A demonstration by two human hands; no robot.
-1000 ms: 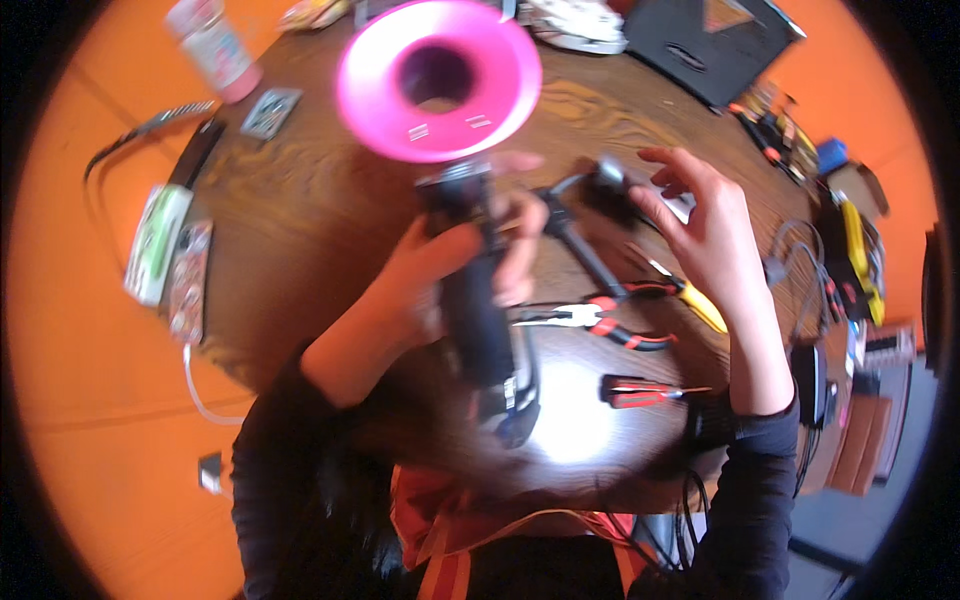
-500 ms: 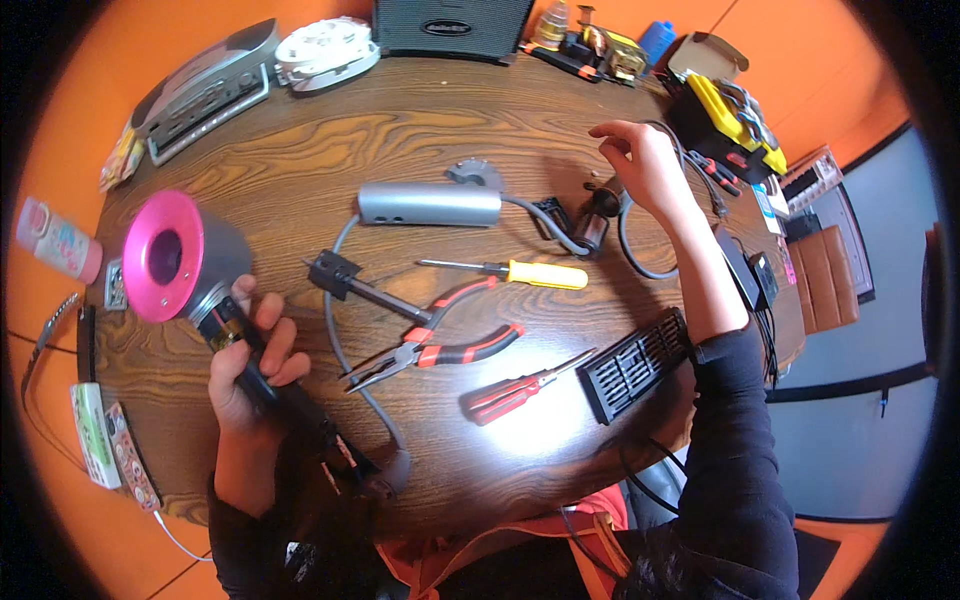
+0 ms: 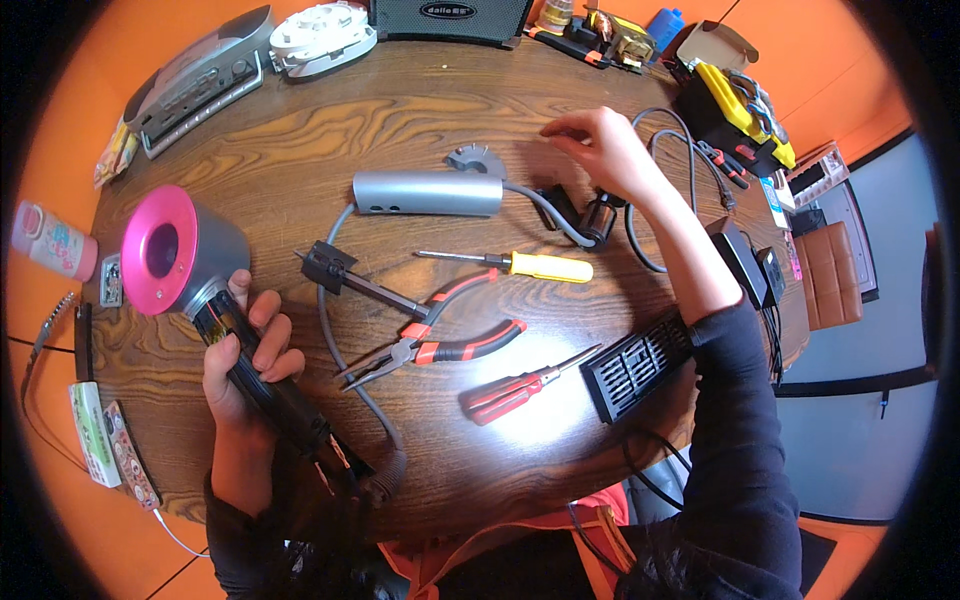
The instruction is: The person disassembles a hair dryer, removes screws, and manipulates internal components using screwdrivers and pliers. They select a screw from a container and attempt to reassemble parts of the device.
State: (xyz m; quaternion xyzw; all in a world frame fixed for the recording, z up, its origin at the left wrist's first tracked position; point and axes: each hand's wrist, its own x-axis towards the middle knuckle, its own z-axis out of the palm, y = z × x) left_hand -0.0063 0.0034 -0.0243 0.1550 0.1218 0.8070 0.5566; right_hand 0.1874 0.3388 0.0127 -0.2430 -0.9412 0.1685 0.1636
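Note:
In my left hand [image 3: 240, 370] is a hair dryer [image 3: 215, 250] with a grey head and a pink ring. My fingers wrap around its dark handle, whose casing is open and shows inner parts. Near the handle's lower end is the grey cord [image 3: 390, 475]. My right hand [image 3: 605, 150] hovers over the far right of the table, fingers stretched leftward and apart, with nothing visible in them. Below it are a dark cylindrical part [image 3: 600, 218] and a small black piece [image 3: 557, 208]. A silver cylindrical housing [image 3: 428, 194] on the cord lies left of it, beside a grey curved piece [image 3: 473, 160].
Mid-table lie red-and-black pliers [image 3: 470, 345], a yellow-handled screwdriver [image 3: 548, 267], a red-handled screwdriver [image 3: 510, 397], a dark rod with a black block [image 3: 330, 268] and a bit case [image 3: 632, 372]. A speaker [image 3: 450, 25] and a yellow-and-black toolbox [image 3: 735, 115] stand at the back.
My right hand has moved left and slightly away from me, over the table. My left hand keeps its hold on the hair dryer, nearly still. The view has shifted slightly.

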